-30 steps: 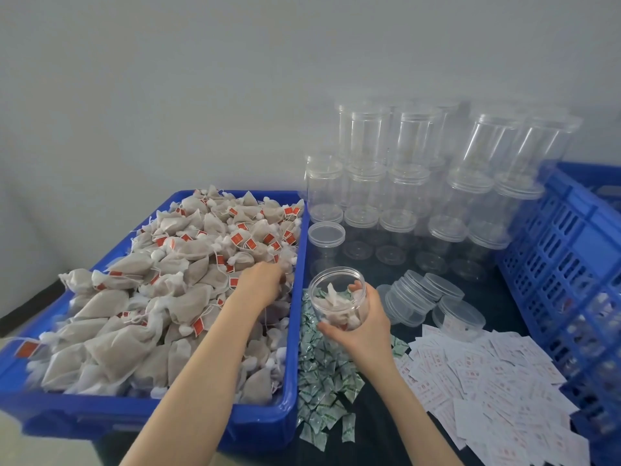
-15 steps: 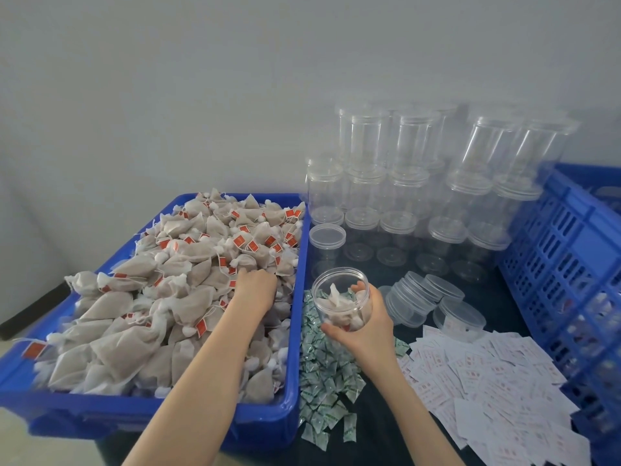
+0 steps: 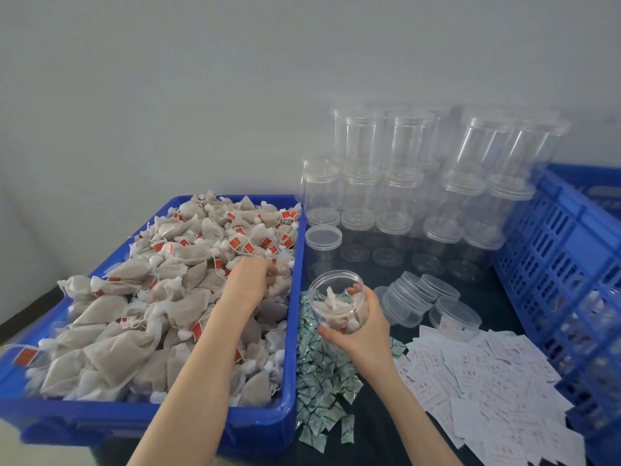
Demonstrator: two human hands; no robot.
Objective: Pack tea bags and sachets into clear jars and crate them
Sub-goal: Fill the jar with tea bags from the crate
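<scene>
A blue bin (image 3: pixel 134 428) on the left is heaped with beige tea bags (image 3: pixel 151 297) that carry red tags. My left hand (image 3: pixel 250 279) lies knuckles up on the right side of the heap, its fingers curled down around tea bags. Just right of the bin, my right hand (image 3: pixel 364 331) grips a short clear jar (image 3: pixel 332 297) from the side and below. The jar is open-topped, tilted a little toward me, and holds several tea bags. Small green sachets (image 3: pixel 319 375) lie scattered under it, and white sachets (image 3: pixel 487 381) are spread to the right.
Empty clear jars (image 3: pixel 403 183) are stacked in rows against the wall at the back. Loose clear lids (image 3: pixel 410 297) lie in a leaning stack behind my right hand. A tall slatted blue crate (image 3: pixel 564 264) stands along the right edge with filled jars dimly visible inside.
My left hand has shifted slightly within the heap and its fingers have dug in among the tea bags. My right hand and the jar have stayed nearly still.
</scene>
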